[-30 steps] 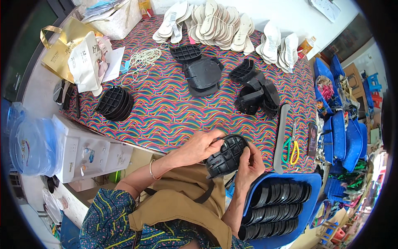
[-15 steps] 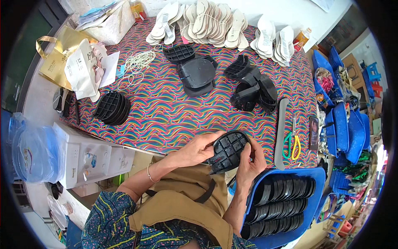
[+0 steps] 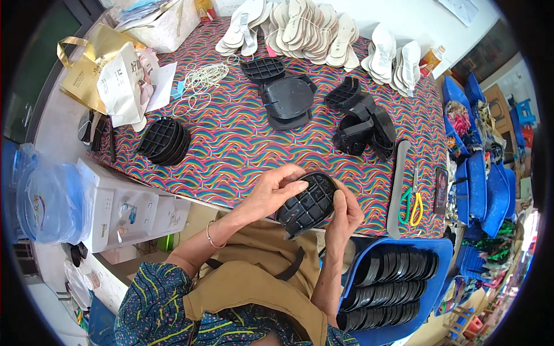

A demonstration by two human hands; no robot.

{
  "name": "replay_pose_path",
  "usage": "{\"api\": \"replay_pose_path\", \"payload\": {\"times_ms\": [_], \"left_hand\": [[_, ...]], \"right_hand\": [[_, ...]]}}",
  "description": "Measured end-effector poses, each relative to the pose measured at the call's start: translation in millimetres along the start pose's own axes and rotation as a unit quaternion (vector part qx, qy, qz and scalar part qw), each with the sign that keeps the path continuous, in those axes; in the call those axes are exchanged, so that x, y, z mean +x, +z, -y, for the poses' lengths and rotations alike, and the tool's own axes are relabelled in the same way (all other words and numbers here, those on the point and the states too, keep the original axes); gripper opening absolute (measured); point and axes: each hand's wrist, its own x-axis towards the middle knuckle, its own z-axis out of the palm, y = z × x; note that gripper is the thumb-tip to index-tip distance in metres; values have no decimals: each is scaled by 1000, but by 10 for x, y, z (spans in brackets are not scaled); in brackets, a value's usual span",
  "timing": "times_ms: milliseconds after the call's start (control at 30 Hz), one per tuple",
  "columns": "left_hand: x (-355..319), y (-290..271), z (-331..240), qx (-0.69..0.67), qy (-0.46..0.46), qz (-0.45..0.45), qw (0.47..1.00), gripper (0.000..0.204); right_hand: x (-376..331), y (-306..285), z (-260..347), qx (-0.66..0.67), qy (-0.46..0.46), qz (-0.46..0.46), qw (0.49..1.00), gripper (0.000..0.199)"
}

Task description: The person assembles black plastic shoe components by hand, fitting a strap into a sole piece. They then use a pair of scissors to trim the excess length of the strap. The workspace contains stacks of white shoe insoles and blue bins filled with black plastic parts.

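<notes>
Both my hands hold a black moulded heel piece [image 3: 310, 205] above the table's front edge, its gridded hollow face turned up towards me. My left hand [image 3: 271, 196] is closed on its left rim, the thumb lying over the grid. On the opposite rim my right hand [image 3: 346, 214] pinches with the thumb on top; its other fingers are partly hidden behind the piece. Similar black pieces lie on the table: a stack [image 3: 164, 141] at the left, a stack [image 3: 287, 99] in the middle and a loose pile [image 3: 365, 124] to the right.
A blue crate [image 3: 443, 259] with rows of black pieces stands by my right forearm. Scissors [image 3: 415, 210], a grey strip [image 3: 397, 190] and a phone [image 3: 440, 190] lie at the table's right. Pale insoles [image 3: 309, 32] line the back; tangled cord [image 3: 202, 83] and bags [image 3: 118, 86] sit left.
My left thumb has moved from the rim onto the gridded face, and the heel piece has tilted slightly. The whole view has shifted a little; the table items remain in place.
</notes>
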Motion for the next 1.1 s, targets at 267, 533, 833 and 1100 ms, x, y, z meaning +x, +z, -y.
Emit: {"api": "replay_pose_path", "payload": {"times_ms": [267,533,833,1100], "left_hand": [[-222,-623,-362,67,97,-161,980,23],[-653,-2221,-1223,129,32,-324,937,28],[-518,-3179,-760,275,-72,-287,915,21],[-468,-3141,-798,295,-72,-281,911,21]], "right_hand": [[-120,211,-202,91,95,76,988,33],[-251,581,-315,38,148,196,969,19],[-261,966,-410,29,184,265,946,18],[-161,1483,-469,-15,184,351,918,20]]}}
